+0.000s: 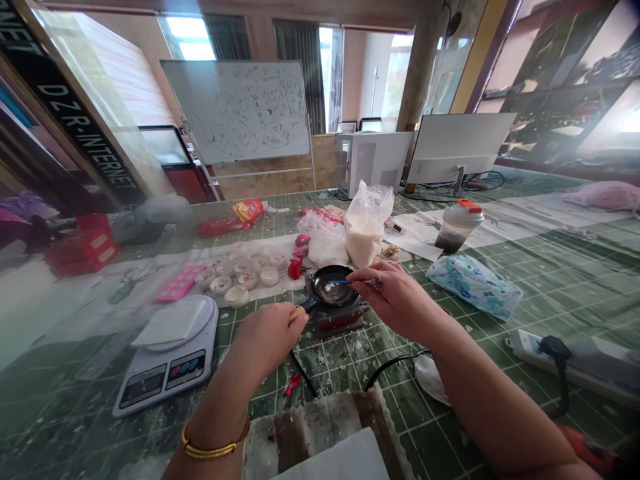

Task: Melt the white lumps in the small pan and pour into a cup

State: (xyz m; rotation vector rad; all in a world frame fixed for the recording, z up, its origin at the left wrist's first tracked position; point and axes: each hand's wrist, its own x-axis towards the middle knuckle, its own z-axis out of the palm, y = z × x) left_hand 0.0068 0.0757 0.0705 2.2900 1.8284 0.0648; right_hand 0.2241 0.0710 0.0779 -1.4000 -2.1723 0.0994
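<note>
A small black pan sits on a red electric burner in the middle of the green gridded mat. My left hand, wearing a gold bangle at the wrist, is closed round the pan's wooden handle. My right hand pinches a thin blue stick whose tip rests on a small white lump inside the pan. Just behind the pan stand clear plastic bags of white granules.
A white kitchen scale lies at the left. Small round filled moulds and a pink mould tray sit beyond it. A wet-wipes pack, a shaker bottle, a power strip and the burner's black cable are on the right.
</note>
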